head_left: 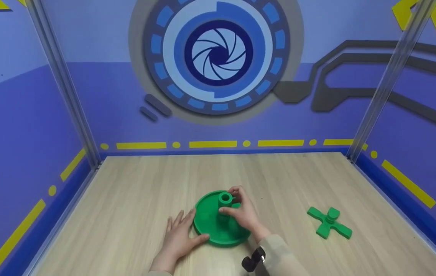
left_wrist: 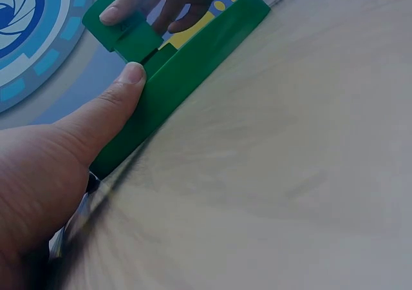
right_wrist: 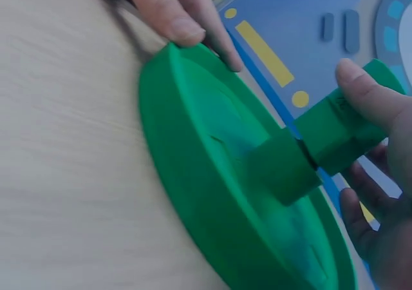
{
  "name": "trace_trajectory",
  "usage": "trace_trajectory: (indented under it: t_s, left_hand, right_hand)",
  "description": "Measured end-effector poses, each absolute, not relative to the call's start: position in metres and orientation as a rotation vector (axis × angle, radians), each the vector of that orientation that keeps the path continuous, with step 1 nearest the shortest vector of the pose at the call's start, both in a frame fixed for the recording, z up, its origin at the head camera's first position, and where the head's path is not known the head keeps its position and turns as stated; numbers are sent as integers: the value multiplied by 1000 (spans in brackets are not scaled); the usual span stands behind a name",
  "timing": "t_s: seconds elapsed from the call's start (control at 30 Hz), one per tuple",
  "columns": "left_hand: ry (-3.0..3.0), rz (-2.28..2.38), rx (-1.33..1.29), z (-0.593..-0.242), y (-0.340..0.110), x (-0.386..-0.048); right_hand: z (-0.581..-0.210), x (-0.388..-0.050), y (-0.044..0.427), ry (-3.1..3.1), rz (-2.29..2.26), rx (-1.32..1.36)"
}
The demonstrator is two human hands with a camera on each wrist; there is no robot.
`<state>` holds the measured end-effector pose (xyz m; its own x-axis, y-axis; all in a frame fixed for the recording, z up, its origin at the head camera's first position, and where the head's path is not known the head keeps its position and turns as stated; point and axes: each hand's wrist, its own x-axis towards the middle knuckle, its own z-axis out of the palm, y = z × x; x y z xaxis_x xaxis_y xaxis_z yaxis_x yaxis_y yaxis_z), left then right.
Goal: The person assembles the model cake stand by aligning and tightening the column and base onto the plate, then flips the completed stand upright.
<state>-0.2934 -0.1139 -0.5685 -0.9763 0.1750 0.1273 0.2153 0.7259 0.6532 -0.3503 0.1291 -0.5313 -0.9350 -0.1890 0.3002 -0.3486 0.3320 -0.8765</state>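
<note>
A round green dish (head_left: pixel 207 219) with a raised rim lies on the table, a short post (right_wrist: pixel 280 164) rising from its middle. Above that post is a green hollow cylinder (right_wrist: pixel 335 132), its round hole facing up in the head view. My right hand (head_left: pixel 247 215) pinches this cylinder between thumb and fingers. A thin dark gap shows between cylinder and post in the right wrist view; whether they interlock is hidden. My left hand (head_left: pixel 179 238) rests at the dish's left side, thumb (left_wrist: pixel 119 100) and spread, fairly straight fingers touching the rim.
To the right on the wooden table (head_left: pixel 133 191) lies a green four-armed piece (head_left: pixel 323 231) with a round stub at its centre. Blue-purple printed panels with metal corner posts (head_left: pixel 62 82) bound the table at the back and both sides.
</note>
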Motion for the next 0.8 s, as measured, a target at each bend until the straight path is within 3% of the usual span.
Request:
trace_trajectory:
  t_s: [0.5,0.8]
  left_hand:
    - [-2844,-1093,-327,-569,-113,-293]
    - [-2867,-1093,-318,-569,-113,-293]
  right_hand:
    - [-524,-353,144,-2458,1979,728]
    - [-524,-351,141,-2450,1897,674]
